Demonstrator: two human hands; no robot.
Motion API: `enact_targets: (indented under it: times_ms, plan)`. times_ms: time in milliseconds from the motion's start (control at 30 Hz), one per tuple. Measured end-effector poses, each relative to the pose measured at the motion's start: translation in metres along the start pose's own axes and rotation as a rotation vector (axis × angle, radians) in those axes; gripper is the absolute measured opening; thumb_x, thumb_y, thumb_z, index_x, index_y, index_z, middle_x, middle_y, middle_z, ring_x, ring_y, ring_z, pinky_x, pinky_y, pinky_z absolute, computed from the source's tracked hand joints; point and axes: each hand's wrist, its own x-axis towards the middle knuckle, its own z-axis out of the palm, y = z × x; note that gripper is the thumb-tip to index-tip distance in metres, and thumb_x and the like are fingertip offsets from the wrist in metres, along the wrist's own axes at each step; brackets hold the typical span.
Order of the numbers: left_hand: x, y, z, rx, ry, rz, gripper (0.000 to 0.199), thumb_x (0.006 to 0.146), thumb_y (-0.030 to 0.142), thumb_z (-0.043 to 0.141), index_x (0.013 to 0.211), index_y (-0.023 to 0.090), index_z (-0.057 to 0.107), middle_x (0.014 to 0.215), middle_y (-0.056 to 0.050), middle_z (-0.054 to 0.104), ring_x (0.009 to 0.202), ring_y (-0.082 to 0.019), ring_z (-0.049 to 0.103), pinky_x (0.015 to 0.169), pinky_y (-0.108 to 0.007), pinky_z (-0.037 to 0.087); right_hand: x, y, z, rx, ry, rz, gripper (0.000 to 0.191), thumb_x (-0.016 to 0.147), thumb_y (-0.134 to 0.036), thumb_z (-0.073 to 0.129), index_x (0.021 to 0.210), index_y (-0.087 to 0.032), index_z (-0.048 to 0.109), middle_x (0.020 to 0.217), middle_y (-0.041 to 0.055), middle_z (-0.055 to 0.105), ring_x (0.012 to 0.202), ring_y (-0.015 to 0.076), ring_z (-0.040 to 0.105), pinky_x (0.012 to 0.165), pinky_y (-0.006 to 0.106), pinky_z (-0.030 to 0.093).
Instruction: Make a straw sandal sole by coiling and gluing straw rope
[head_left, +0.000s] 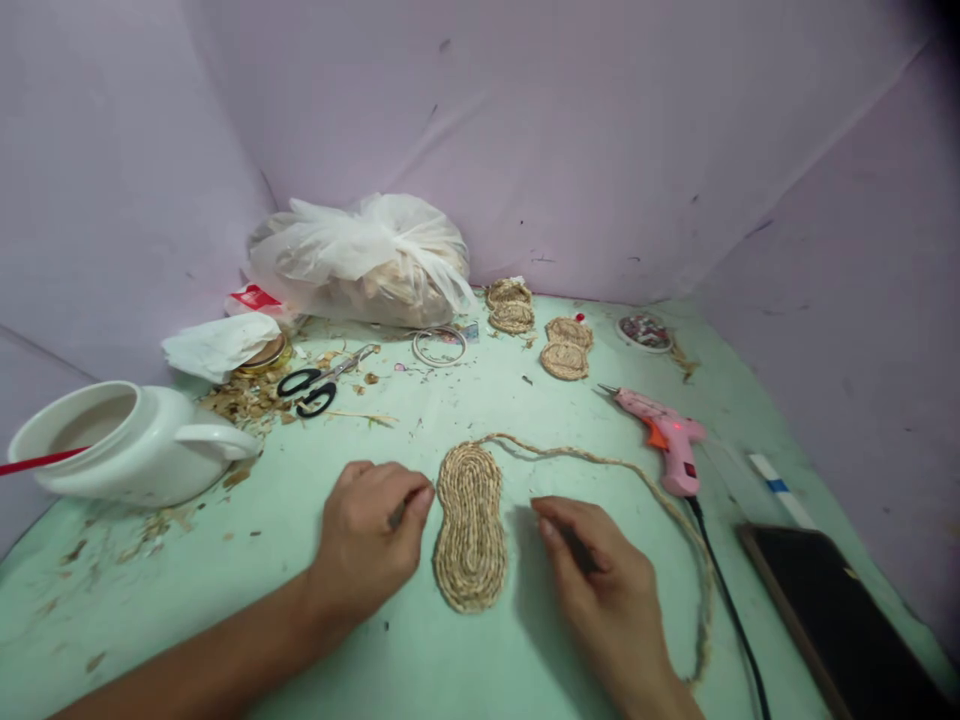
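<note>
A flat coiled rope piece (pixel 471 530), shaped like a small shoe sole, lies on the green table between my hands. From its top end a loose tail of twisted straw rope (pixel 600 458) curves right and down past my right wrist. My left hand (pixel 375 530) is closed in a pinch beside the piece's left edge; I cannot tell whether it touches. Off to the right of the piece, my right hand (pixel 600 580) pinches thumb and forefinger together, apart from it. Whatever either pinch holds is too small to make out.
On the right are a pink glue gun (pixel 671 435) with a black cord and a dark phone (pixel 840 620). Scissors (pixel 322 380), a tipped white pitcher (pixel 165 450) and scraps lie left. Behind stand a plastic bag (pixel 367 265), small woven pieces (pixel 567 350) and a dish (pixel 643 332).
</note>
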Motion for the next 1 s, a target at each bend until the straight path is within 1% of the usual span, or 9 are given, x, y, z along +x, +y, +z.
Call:
enact_targets:
  times_ms: [100,267,467,600,700,800,900,933,1000]
  plan:
    - [0.005,-0.002,0.0,-0.069,0.075,-0.113,0.014,0.08,0.024,0.047,0.072,0.018,0.058,0.062,0.001,0.059,0.06,-0.014,0.052,0.068,-0.03,0.039,0.0,0.006,-0.009,-0.012,0.073,0.027,0.013,0.081,-0.023,0.052,0.086,-0.021,0.063,0.086,0.0054,0.066,0.082,0.0197,0.061,0.076,0.035,0.049]
    - [0.007,0.001,0.006,-0.185,0.036,-0.307,0.01,0.072,0.028,0.055,0.069,0.018,0.055,0.061,0.001,0.057,0.06,-0.014,0.052,0.061,-0.026,0.042,-0.004,0.002,-0.013,-0.009,0.072,0.022,0.012,0.08,-0.025,0.053,0.088,-0.021,0.061,0.087,0.005,0.065,0.085,0.0197,0.06,0.076,0.034,0.049]
    - [0.01,0.003,0.004,-0.307,0.045,-0.409,0.019,0.069,0.03,0.056,0.054,0.019,0.051,0.051,0.002,0.052,0.054,-0.012,0.048,0.054,-0.024,0.04,-0.005,-0.004,-0.012,-0.006,0.073,0.028,0.011,0.078,-0.029,0.056,0.086,-0.021,0.059,0.086,0.005,0.063,0.083,0.0204,0.06,0.076,0.035,0.048]
    - [0.009,0.005,0.002,-0.407,-0.014,-0.377,0.023,0.072,0.031,0.052,0.052,0.018,0.052,0.048,0.002,0.051,0.048,-0.011,0.046,0.048,-0.022,0.038,-0.004,-0.004,-0.013,0.018,0.092,0.061,0.009,0.08,-0.027,0.053,0.085,-0.021,0.058,0.085,0.0041,0.063,0.084,0.0198,0.06,0.075,0.033,0.048]
    - [0.008,0.007,-0.001,-0.401,-0.047,-0.331,0.026,0.073,0.032,0.049,0.05,0.018,0.049,0.043,0.004,0.043,0.042,-0.009,0.037,0.043,-0.021,0.032,-0.003,-0.004,-0.013,0.037,0.105,0.091,0.01,0.08,-0.027,0.052,0.085,-0.022,0.059,0.084,0.0035,0.063,0.083,0.0195,0.059,0.074,0.032,0.049]
    - [0.007,0.009,-0.004,-0.368,-0.049,-0.262,0.036,0.075,0.033,0.046,0.044,0.018,0.036,0.041,0.005,0.029,0.041,-0.007,0.028,0.042,-0.021,0.027,-0.003,-0.004,-0.013,0.053,0.108,0.098,0.009,0.08,-0.025,0.052,0.084,-0.022,0.059,0.084,0.0028,0.063,0.083,0.0185,0.059,0.074,0.031,0.048]
    - [0.005,0.008,-0.004,-0.317,-0.003,-0.227,0.043,0.077,0.031,0.044,0.041,0.019,0.025,0.042,0.005,0.022,0.041,-0.007,0.024,0.042,-0.022,0.024,-0.003,-0.004,-0.013,0.062,0.095,0.099,0.008,0.08,-0.024,0.052,0.084,-0.022,0.059,0.083,0.0023,0.063,0.082,0.0179,0.059,0.074,0.03,0.048]
    - [0.005,0.008,-0.003,-0.305,0.006,-0.23,0.042,0.078,0.03,0.044,0.042,0.019,0.026,0.042,0.005,0.023,0.041,-0.007,0.026,0.043,-0.022,0.026,-0.003,-0.004,-0.013,0.06,0.091,0.104,0.008,0.08,-0.025,0.052,0.083,-0.022,0.059,0.083,0.0023,0.064,0.081,0.0178,0.06,0.074,0.03,0.048]
    - [0.005,0.006,0.0,-0.305,0.018,-0.233,0.032,0.08,0.028,0.042,0.049,0.018,0.042,0.047,0.004,0.038,0.044,-0.009,0.038,0.047,-0.022,0.034,-0.003,-0.005,-0.014,0.055,0.081,0.118,0.009,0.08,-0.025,0.052,0.082,-0.022,0.06,0.082,0.0024,0.064,0.079,0.0179,0.06,0.072,0.029,0.049]
